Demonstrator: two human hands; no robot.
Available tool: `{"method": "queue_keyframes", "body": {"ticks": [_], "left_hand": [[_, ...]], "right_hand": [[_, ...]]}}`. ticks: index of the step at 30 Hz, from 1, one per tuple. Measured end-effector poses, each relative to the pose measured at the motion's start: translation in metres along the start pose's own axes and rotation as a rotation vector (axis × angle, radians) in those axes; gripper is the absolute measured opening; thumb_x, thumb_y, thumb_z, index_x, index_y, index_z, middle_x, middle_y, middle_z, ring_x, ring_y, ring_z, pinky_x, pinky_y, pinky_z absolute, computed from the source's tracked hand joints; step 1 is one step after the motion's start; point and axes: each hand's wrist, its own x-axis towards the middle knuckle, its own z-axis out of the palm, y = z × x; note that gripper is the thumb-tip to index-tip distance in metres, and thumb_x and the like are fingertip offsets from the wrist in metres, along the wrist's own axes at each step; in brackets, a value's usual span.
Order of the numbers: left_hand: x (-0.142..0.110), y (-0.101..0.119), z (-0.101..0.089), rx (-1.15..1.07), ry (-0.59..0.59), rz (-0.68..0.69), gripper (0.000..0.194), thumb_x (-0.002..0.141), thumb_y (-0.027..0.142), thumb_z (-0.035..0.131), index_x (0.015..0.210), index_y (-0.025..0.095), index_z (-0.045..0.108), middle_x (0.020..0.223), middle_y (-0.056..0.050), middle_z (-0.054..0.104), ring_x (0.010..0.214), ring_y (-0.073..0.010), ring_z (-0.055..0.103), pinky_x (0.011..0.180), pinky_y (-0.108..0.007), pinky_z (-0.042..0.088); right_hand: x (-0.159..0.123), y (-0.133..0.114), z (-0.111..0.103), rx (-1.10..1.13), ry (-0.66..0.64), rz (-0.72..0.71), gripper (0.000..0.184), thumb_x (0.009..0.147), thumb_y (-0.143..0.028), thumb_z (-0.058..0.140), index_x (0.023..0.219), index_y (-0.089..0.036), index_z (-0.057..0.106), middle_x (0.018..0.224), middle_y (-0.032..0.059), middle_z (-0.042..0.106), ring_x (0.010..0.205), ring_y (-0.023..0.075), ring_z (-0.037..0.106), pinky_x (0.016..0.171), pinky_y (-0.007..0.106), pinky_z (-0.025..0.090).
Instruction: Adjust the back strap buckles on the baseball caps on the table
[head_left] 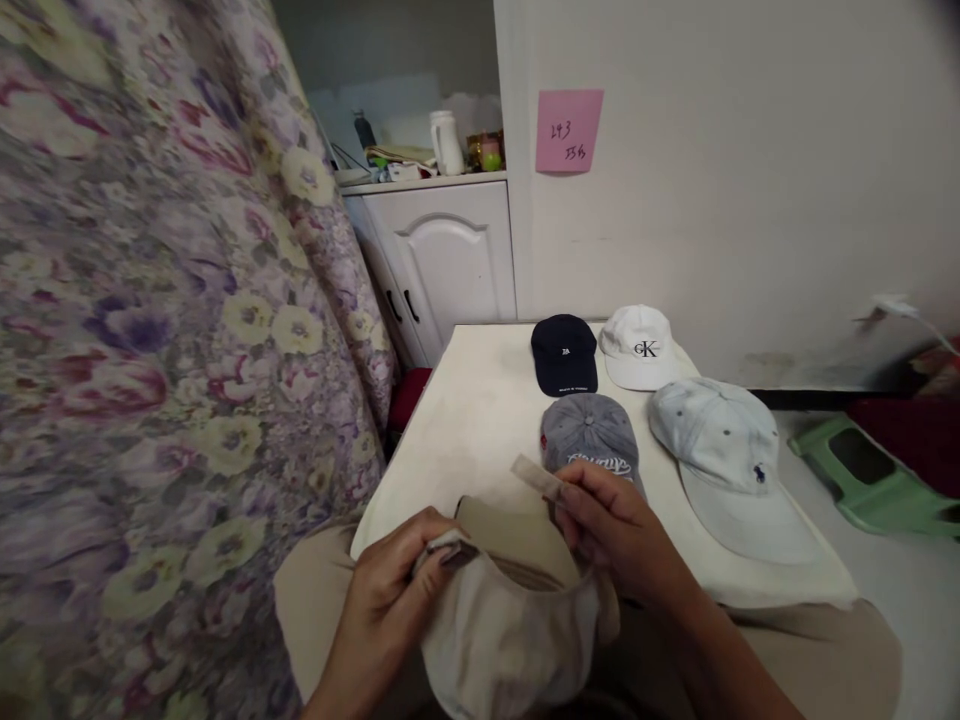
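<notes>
A beige baseball cap (pixel 510 635) is held over my lap with its back opening facing up and its brim pointing away from me. My left hand (pixel 401 590) pinches the left end of the back strap, where a small metal buckle seems to sit. Between the thumb and fingers of my right hand (pixel 611 510) is the loose strap (pixel 536 477), its free end pointing up and left. The two strap ends are apart. Just beyond my right hand lies a grey cap (pixel 589 430) with white lettering, partly hidden by that hand.
On the cream-covered table (pixel 465 430) are a navy cap (pixel 564 355), a white cap (pixel 639 348) and a pale blue cap (pixel 724 460). A floral curtain (pixel 172 350) hangs at left. A green stool (pixel 862 475) stands at right, and a white cabinet (pixel 450 260) is behind.
</notes>
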Motion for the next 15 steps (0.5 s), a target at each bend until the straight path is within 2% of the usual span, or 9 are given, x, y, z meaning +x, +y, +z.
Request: {"method": "queue_keyframes", "body": {"ticks": [2,7,9,11,13,15], "left_hand": [[0.003,-0.001,0.001,0.015,0.110,-0.021,0.013,0.095,0.027,0.055,0.089,0.023,0.066,0.079,0.002,0.064,0.072,-0.0152,0.058,0.065,-0.022,0.043],[0.026,0.002,0.005,0.089,0.510,-0.014,0.011,0.094,0.030,0.057,0.090,0.025,0.066,0.084,0.003,0.064,0.079,-0.0163,0.058,0.076,-0.026,0.043],[0.035,0.001,0.005,0.117,0.668,0.046,0.009,0.093,0.029,0.058,0.092,0.024,0.066,0.086,0.002,0.063,0.082,-0.0168,0.057,0.079,-0.028,0.043],[0.041,-0.004,0.003,0.159,0.796,0.172,0.007,0.093,0.026,0.059,0.094,0.024,0.066,0.087,0.002,0.062,0.082,-0.0167,0.057,0.080,-0.029,0.043],[0.040,-0.012,0.000,0.202,0.830,0.299,0.008,0.092,0.023,0.059,0.095,0.024,0.066,0.086,0.002,0.063,0.080,-0.0164,0.057,0.080,-0.030,0.044],[0.035,-0.021,-0.002,0.211,0.708,0.322,0.009,0.092,0.022,0.059,0.094,0.024,0.067,0.085,0.001,0.066,0.079,-0.0166,0.059,0.078,-0.029,0.044]], "right_hand": [[0.007,-0.001,0.004,0.011,0.089,-0.063,0.027,0.092,-0.042,0.061,0.081,-0.018,0.058,0.056,-0.0062,0.050,0.044,0.0056,0.032,0.041,0.020,0.023],[0.050,-0.019,0.023,0.089,0.223,-0.273,0.022,0.090,-0.038,0.063,0.082,-0.019,0.059,0.054,-0.0075,0.047,0.044,0.0065,0.032,0.043,0.021,0.025],[0.067,-0.030,0.030,0.112,0.242,-0.399,0.020,0.089,-0.037,0.064,0.084,-0.019,0.060,0.056,-0.0069,0.049,0.047,0.0071,0.036,0.045,0.021,0.028],[0.078,-0.039,0.035,0.138,0.232,-0.495,0.019,0.089,-0.037,0.064,0.084,-0.019,0.061,0.056,-0.0067,0.049,0.048,0.0074,0.039,0.046,0.021,0.031],[0.080,-0.044,0.036,0.158,0.212,-0.537,0.019,0.089,-0.036,0.064,0.082,-0.020,0.061,0.054,-0.0070,0.048,0.047,0.0074,0.040,0.047,0.021,0.032],[0.075,-0.041,0.032,0.170,0.183,-0.503,0.019,0.089,-0.036,0.065,0.079,-0.020,0.061,0.052,-0.0074,0.049,0.046,0.0073,0.041,0.046,0.020,0.033]]}}
